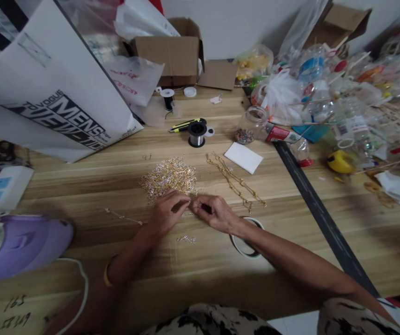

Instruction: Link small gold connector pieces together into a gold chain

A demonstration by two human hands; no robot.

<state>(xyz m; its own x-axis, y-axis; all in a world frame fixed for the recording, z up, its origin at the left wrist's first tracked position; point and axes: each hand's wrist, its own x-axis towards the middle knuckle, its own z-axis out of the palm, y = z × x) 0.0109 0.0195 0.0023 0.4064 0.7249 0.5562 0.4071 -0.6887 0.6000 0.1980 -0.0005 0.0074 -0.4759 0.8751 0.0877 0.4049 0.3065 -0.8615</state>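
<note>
My left hand [168, 209] and my right hand [213, 213] meet at the front of a pile of small gold and silver jewelry pieces [170, 177]. Both are closed in a pinch, fingertips nearly touching. What lies between the fingers is too small to make out. A short bit of silver chain [187, 214] shows just under the fingertips. Closer to me lies a little heap of silver chain [186, 239]. A thin beaded chain [125, 216] stretches out left of my left wrist. Gold chains [236, 181] lie beyond my right hand.
A roll of tape [247, 251] sits under my right forearm. Farther back are a wire spool [197, 134], a cutter knife [183, 125], a white card [243, 157] and a bead jar [250, 124]. A purple appliance [29, 244] stands left; plastic bottles [351, 121] crowd the right.
</note>
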